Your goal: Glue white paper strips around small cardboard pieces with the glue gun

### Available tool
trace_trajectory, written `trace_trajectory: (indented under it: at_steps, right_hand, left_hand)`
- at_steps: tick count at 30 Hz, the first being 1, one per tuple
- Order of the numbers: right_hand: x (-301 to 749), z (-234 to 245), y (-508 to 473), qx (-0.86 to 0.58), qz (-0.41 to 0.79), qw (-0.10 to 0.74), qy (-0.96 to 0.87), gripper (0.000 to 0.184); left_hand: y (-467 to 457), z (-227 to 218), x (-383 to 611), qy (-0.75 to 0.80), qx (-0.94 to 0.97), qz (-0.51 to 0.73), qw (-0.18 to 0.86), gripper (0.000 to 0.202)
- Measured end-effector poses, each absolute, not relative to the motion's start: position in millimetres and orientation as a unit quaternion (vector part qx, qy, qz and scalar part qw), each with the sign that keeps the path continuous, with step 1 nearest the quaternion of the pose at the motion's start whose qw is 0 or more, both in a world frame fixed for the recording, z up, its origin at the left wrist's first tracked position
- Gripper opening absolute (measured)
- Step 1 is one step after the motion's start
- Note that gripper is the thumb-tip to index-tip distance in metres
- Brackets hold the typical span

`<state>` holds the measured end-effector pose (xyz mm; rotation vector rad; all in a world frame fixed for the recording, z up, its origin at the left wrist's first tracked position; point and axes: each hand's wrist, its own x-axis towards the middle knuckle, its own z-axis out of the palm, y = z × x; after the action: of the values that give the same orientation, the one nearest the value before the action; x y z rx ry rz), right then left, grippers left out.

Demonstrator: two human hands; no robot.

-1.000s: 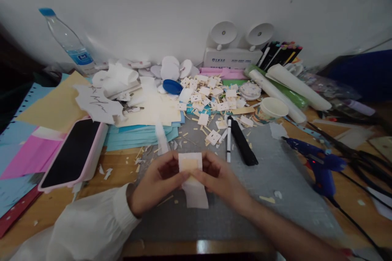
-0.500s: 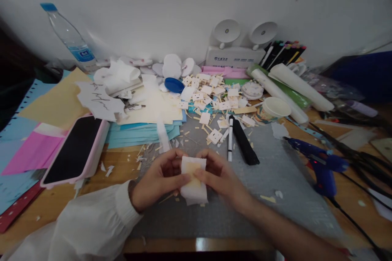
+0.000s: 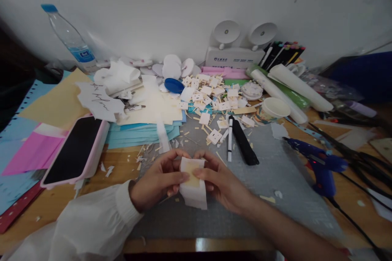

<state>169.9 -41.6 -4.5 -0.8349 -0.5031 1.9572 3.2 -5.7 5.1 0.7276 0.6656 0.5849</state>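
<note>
Change against the frame one second ago: the thumbs, then nearly meeting, now stand apart, baring more of the yellow piece (image 3: 192,178) between and below them. Left hand (image 3: 156,179) and right hand (image 3: 224,182) each pinch a side of the white strip (image 3: 196,200), thumbs in front, fingers partly hidden behind. The yellow piece lies against the strip's near face; the strip's lower end hangs free over the grey mat (image 3: 245,216) on the wooden surface (image 3: 122,171). Beyond the hands: a white pen (image 3: 230,138) just beside a black tool (image 3: 244,142), and a pile of white cutouts (image 3: 214,98). Phone (image 3: 73,151) to the left; blue glue gun (image 3: 324,167), red light showing, to the right.
</note>
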Motion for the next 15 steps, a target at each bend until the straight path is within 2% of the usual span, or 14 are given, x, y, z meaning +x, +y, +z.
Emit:
trace_trajectory:
  at_steps: [9,15]
  right_hand:
    - [169.3,-2.1,-42.3,-0.304,0.804,0.458,-0.227,0.024]
    - [169.2,-1.3,-43.5,-0.300,0.800,0.455,-0.250,0.026]
  left_hand:
    - [-7.7,4.7,-0.2,0.293,0.325,0.261,0.860,0.024]
    - [-8.9,5.7,0.6,0.266,0.335,0.263,0.865,0.025]
